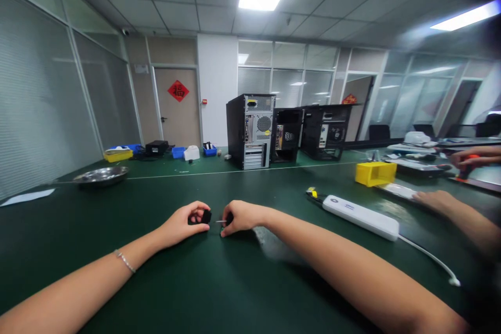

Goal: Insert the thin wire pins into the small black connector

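Note:
My left hand (183, 225) is closed with a small black block-shaped piece (206, 216) between thumb and fingers, just above the green tabletop (172, 282). Close by on the right, my right hand (239, 217) is closed around a small dark object (229, 217). A thin pale shaft (221, 221) sticks out of that hand toward the black piece, with a narrow gap between them. Fingers hide most of both objects, so their exact kinds cannot be made out.
A white power strip (360, 216) with a cable lies to the right, near a yellow bin (376, 174). At the far right a co-worker's hands (438, 201) are busy with an orange-and-black tool (466, 167). Black computer towers (236, 133) stand behind; a metal dish (102, 176) sits left.

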The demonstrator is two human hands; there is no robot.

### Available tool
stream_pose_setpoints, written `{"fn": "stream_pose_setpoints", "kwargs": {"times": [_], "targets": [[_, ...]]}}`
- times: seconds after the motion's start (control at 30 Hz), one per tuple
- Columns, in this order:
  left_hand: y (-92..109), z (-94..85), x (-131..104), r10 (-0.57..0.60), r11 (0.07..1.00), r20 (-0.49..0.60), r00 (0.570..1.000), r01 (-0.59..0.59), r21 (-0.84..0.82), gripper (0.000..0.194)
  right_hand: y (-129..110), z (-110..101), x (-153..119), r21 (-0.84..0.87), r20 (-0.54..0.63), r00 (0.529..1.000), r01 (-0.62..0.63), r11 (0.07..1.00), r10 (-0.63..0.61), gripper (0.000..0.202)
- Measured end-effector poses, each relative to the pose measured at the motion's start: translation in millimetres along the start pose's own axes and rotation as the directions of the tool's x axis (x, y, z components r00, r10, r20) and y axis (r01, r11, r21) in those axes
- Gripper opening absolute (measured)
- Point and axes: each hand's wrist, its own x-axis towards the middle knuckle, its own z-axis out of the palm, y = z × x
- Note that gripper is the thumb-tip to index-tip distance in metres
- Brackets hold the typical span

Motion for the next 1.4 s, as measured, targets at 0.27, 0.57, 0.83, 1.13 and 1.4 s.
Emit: {"fn": "stream_pose_setpoints", "kwargs": {"times": [0.27, 0.57, 0.83, 1.13, 1.4], "targets": [[6.7, 4.9, 0.4, -0.027, 0.99, 0.005, 1.0, 0.028, -0.14, 0.045, -7.1, 8.2, 1.1, 0.145, -0.32, 0.945, 0.126, 0.981, -0.074, 0.025], [11.0, 9.0, -2.2, 0.017, 0.998, 0.001, 1.0, -0.017, -0.067, 0.044, -8.1, 16.5, 0.1, 0.112, -0.343, 0.935, 0.133, 0.985, -0.087, 0.024], [13.8, 8.7, -1.9, -0.011, 0.998, 0.013, 1.0, 0.012, -0.064, 0.042, -19.0, 17.9, -2.6, -0.032, -0.363, 0.931, 0.034, 0.999, -0.043, 0.023], [11.9, 10.1, -1.5, -0.015, 0.993, 0.017, 1.0, 0.017, -0.117, 0.037, -20.6, 35.8, -6.5, -0.078, -0.414, 0.9, 0.111, 0.991, -0.133, 0.02], [4.8, 7.4, 0.5, -0.106, 0.968, 0.009, 0.994, 0.105, -0.229, 0.041, 10.0, 7.3, 13.1, 0.296, -0.578, 0.815, 0.177, 0.939, 0.029, 0.036]]}}
